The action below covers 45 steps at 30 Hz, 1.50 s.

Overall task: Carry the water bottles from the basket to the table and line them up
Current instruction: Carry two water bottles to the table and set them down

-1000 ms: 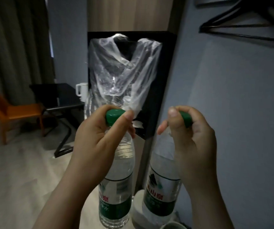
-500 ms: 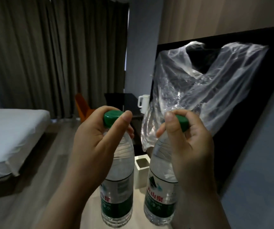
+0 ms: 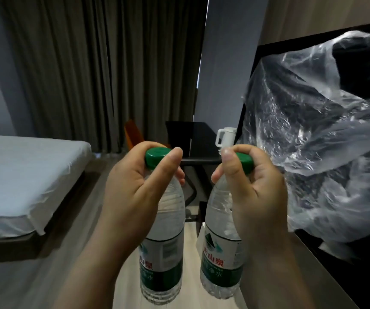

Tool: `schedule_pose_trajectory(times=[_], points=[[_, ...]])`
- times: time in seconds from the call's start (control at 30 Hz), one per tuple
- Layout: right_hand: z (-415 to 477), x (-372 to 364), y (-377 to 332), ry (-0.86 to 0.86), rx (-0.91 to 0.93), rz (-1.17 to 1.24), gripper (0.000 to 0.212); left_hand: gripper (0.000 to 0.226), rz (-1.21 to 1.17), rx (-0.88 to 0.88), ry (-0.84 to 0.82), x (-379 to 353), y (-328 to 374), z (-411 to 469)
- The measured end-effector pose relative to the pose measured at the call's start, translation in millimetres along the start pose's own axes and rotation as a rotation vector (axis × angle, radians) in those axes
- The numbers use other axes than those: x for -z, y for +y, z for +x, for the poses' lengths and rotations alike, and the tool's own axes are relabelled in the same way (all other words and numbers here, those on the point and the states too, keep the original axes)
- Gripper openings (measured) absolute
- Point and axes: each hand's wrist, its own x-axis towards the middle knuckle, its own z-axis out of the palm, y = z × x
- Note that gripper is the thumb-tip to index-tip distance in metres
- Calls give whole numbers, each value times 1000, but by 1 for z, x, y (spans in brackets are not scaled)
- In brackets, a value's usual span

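Note:
I carry two clear water bottles with green caps and green labels, hanging upright side by side in front of me. My left hand [image 3: 132, 192] grips the neck of the left bottle [image 3: 164, 246] just under its cap. My right hand [image 3: 253, 192] grips the neck of the right bottle [image 3: 221, 248] the same way. The bottles do not touch each other. A dark table [image 3: 199, 143] stands far ahead by the curtain. No basket is in view.
A bed with white sheets [image 3: 23, 179] fills the left. A crumpled clear plastic bag [image 3: 313, 139] hangs against a black panel on the right. A white kettle [image 3: 225, 137] stands on the dark table, an orange chair [image 3: 132, 132] beside it. Wooden floor runs between bed and wall.
The view has swung left: the bed and curtain came into sight and the plastic bag shifted to the right. Both hands kept their hold on the bottles.

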Motion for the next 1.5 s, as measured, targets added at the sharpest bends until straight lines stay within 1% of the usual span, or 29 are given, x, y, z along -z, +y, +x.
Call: schedule_pose_trajectory(times=[0.13,0.27,0.37,0.57,0.7,0.83,1.0,1.23,1.37,1.5], points=[[52,-53,30,0,3,-5,21,33,-30,7,17,17,-45,65],[92,-98,63,63,12,11,20,36,-13,-19,14,29,-90,118],[116,-125,88,46,-17,29,20,38,12,-1,37,31,-125,148],[170,-175,148,30,-42,22,20,34,1,33,21,27,-193,213],[213,-208,195,11,-38,55,20,37,-14,22,30,21,-237,263],[268,-241,239,13,-33,87,21,37,4,24,47,14,-279,323],[328,-277,291,-4,-20,120,20,33,48,6,107,7,-334,385],[390,-337,359,-42,-75,101,20,32,40,45,99,7,-413,461],[424,-379,399,-17,-101,71,19,32,-8,55,71,12,-464,513],[464,-428,431,45,-120,35,20,31,-21,22,29,24,-513,572]])
